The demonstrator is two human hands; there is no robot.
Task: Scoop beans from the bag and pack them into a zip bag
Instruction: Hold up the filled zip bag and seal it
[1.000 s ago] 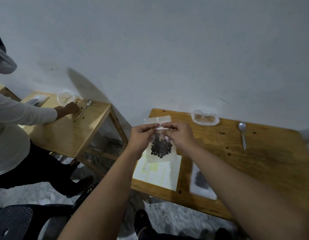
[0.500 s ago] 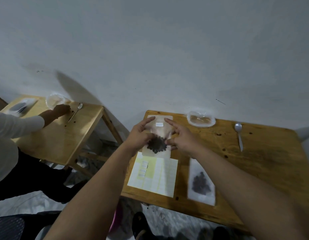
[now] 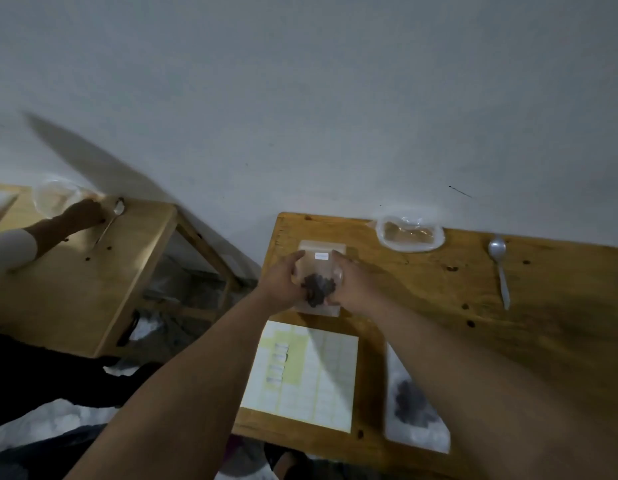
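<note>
Wooden surface (image 3: 421, 289) by a grey wall had both hands, left (image 3: 281, 284) and right (image 3: 352, 287), gripping a zip bag (image 3: 322, 252) of beans (image 3: 318, 289) lying flat.

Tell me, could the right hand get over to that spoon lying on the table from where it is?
Probably yes. The right hand rests on the zip bag alongside the left hand, and the spoon lies off to its right on bare wood of the table. It would have to let go of the bag first.

Dim light; motion blur; warped edges
</note>
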